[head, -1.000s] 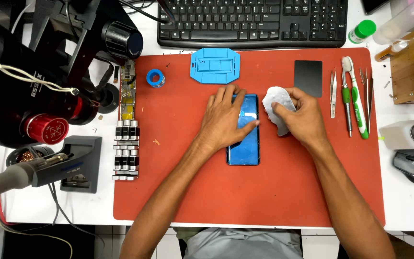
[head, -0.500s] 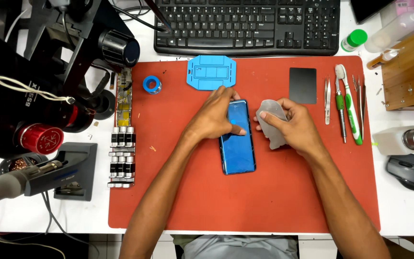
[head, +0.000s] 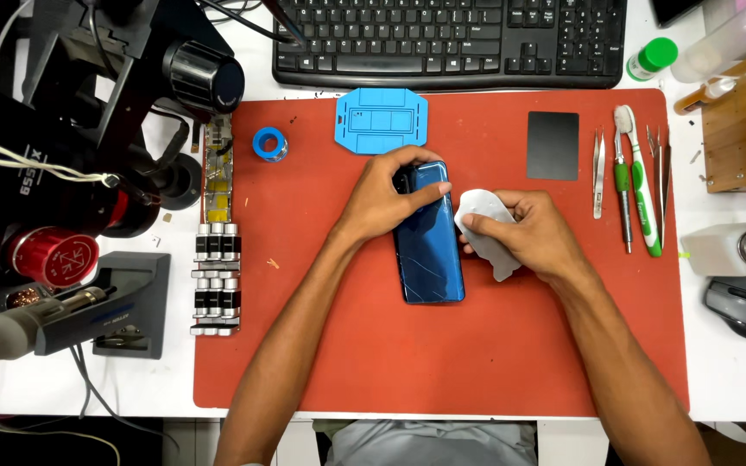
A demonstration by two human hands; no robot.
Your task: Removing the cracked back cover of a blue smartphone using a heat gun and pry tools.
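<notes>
I see the blue phone (head: 430, 237) lying flat near the middle of the red mat (head: 321, 345), its long side running from the far edge of the mat toward the near edge. Its shiny surface shows fine crack lines in the lower half. My left hand (head: 386, 203) rests on the far end of the phone; the fingers are curled over the top corner and hold it steady against the mat. My right hand (head: 528, 233) is closed around a grey cloth (head: 485, 216), and this cloth touches the right edge of the phone, close to the far end.

I judge that the wiping is somewhere in progress: the cloth is only at the upper right edge, and the near half of the phone is uncovered and not touched by any hand. If that part is already wiped, I cannot tell from this view.

Beyond the phone, at the far edge of the mat, lie a blue plastic frame (head: 382, 121) and a small roll of blue tape (head: 269, 144). Tweezers (head: 598, 173) and a toothbrush (head: 636, 181) lie along the right edge, well apart from both hands.
</notes>
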